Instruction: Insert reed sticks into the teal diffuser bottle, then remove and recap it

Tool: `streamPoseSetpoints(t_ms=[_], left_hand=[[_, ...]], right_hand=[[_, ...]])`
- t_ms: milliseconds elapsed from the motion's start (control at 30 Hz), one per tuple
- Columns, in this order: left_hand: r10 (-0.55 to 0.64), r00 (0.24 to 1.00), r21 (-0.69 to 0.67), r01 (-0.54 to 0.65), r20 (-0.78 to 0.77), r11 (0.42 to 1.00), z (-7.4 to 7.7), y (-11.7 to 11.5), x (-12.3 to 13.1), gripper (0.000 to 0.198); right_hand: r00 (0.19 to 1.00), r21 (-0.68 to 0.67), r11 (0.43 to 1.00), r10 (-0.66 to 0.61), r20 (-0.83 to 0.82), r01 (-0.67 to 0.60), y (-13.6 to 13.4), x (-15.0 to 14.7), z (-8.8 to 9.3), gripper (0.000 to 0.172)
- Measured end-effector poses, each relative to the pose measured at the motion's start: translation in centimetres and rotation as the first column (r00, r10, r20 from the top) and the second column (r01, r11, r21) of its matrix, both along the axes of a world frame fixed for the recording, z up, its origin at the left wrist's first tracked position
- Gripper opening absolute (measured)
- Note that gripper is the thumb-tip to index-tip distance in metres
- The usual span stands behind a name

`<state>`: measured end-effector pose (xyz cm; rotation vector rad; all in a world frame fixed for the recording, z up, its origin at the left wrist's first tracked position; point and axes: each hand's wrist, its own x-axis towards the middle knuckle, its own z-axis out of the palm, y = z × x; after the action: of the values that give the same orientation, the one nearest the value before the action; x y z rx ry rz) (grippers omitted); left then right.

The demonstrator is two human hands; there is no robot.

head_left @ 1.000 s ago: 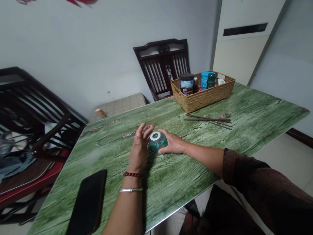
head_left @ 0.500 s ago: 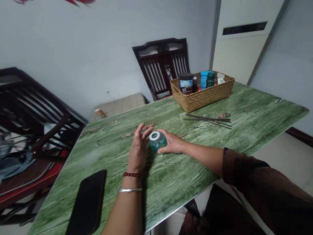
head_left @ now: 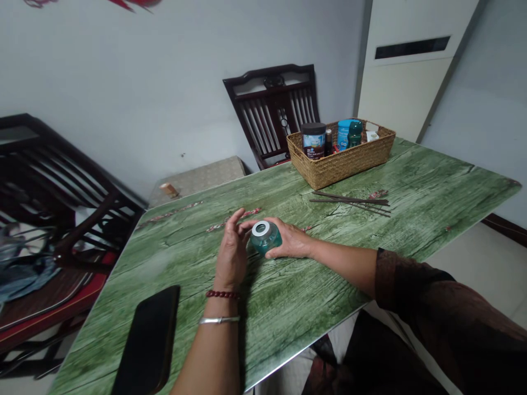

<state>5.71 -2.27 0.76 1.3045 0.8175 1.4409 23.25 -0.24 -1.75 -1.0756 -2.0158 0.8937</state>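
Note:
A small round teal glass holder (head_left: 265, 237) with a silver-rimmed mouth stands on the green wood-grain table (head_left: 432, 192). My right hand (head_left: 290, 241) is wrapped round its right side and grips it. My left hand (head_left: 231, 253) is at its left side with fingers apart, the fingertips touching or nearly touching the glass near the rim. A red bead bracelet and a silver bangle are on my left wrist.
A black phone (head_left: 147, 340) lies near the table's front left edge. Thin dark sticks (head_left: 349, 201) lie behind the holder, before a wicker basket (head_left: 341, 156) of jars. Dark wooden chairs (head_left: 274, 109) stand at the far side and at the left (head_left: 57, 208).
My left hand's fingers have closed in a little toward the holder's rim. My right hand and the holder have stayed put.

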Motion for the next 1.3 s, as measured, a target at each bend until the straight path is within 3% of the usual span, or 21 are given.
streamPoseSetpoints(t_ms=[167, 367, 700, 967, 1100, 1200, 1300], left_hand=[[0.035, 0.999, 0.013, -0.035, 0.019, 0.999, -0.26, 0.17, -0.07, 0.058], [-0.062, 0.998, -0.033, 0.062, 0.001, 0.998, -0.06, -0.37, 0.32, 0.068], [0.038, 0.999, -0.042, -0.037, 0.006, 0.998, -0.50, 0.25, -0.25, 0.059], [-0.131, 0.981, 0.051, 0.139, -0.141, 0.989, -0.32, -0.44, 0.13, 0.080], [-0.051, 0.979, 0.046, 0.062, -0.197, 0.997, -0.26, -0.19, 0.00, 0.074], [0.016, 0.978, 0.080, 0.001, -0.209, 0.997, -0.43, 0.15, -0.27, 0.081], [0.010, 0.968, 0.100, 0.015, -0.249, 0.995, -0.72, 0.30, -0.33, 0.083]], right_hand=[[1.000, -0.032, 0.999, -0.015, 0.018, 0.016, -0.09, -0.04, 0.26, 0.098], [1.000, -0.021, 1.000, -0.012, -0.005, 0.012, -0.01, -0.06, 0.09, 0.098], [1.000, -0.002, 1.000, -0.001, 0.014, 0.001, 0.02, -0.10, -0.10, 0.099], [1.000, -0.025, 1.000, -0.005, 0.029, 0.006, -0.35, 0.05, 0.58, 0.094], [1.000, -0.023, 1.000, 0.000, 0.013, 0.000, -0.41, 0.04, 0.64, 0.096], [1.000, -0.041, 0.999, -0.007, 0.029, 0.008, -0.32, -0.06, 0.52, 0.101], [0.999, -0.045, 0.999, -0.008, 0.042, 0.010, -0.21, -0.10, 0.42, 0.102]])
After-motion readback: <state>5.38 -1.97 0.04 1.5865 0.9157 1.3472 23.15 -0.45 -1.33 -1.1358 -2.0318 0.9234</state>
